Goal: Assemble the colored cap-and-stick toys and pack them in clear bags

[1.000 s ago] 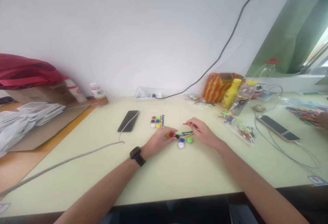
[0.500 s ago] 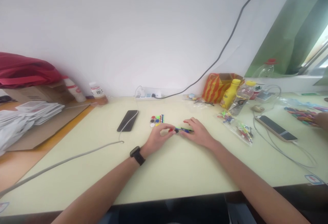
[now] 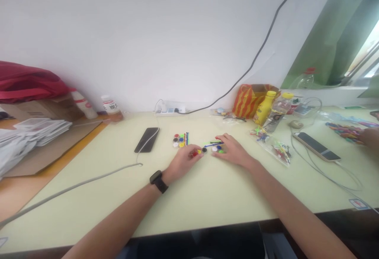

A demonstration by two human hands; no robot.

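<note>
My left hand (image 3: 184, 162) rests low on the table, thumb and fingers curled round a small red disc (image 3: 194, 153) and a yellow disc (image 3: 199, 151). A black disc (image 3: 204, 149) lies just past its fingertips. Opposite, my right hand (image 3: 233, 149) has thumb and fingers apart, arched around a white disc (image 3: 214, 149), a blue disc (image 3: 219, 147) and a green disc (image 3: 220, 152). A thin blue stick (image 3: 211, 145) lies by its fingers; a small red bit shows at its fingertip. Farther back, several coloured discs (image 3: 175, 140) sit beside upright-pointing coloured sticks (image 3: 186, 139).
A black phone (image 3: 147, 139) with a cable lies left. On the right are plastic bags of small coloured pieces (image 3: 276, 148), a yellow bottle (image 3: 265, 107), a clear bottle (image 3: 275, 115) and another phone (image 3: 318, 147). Another person's hand (image 3: 370, 136) touches coloured pieces at far right.
My left hand has moved slightly down and its pinch at the black disc has loosened; that disc now lies free. My right fingers have spread, uncovering white, blue and green discs.
</note>
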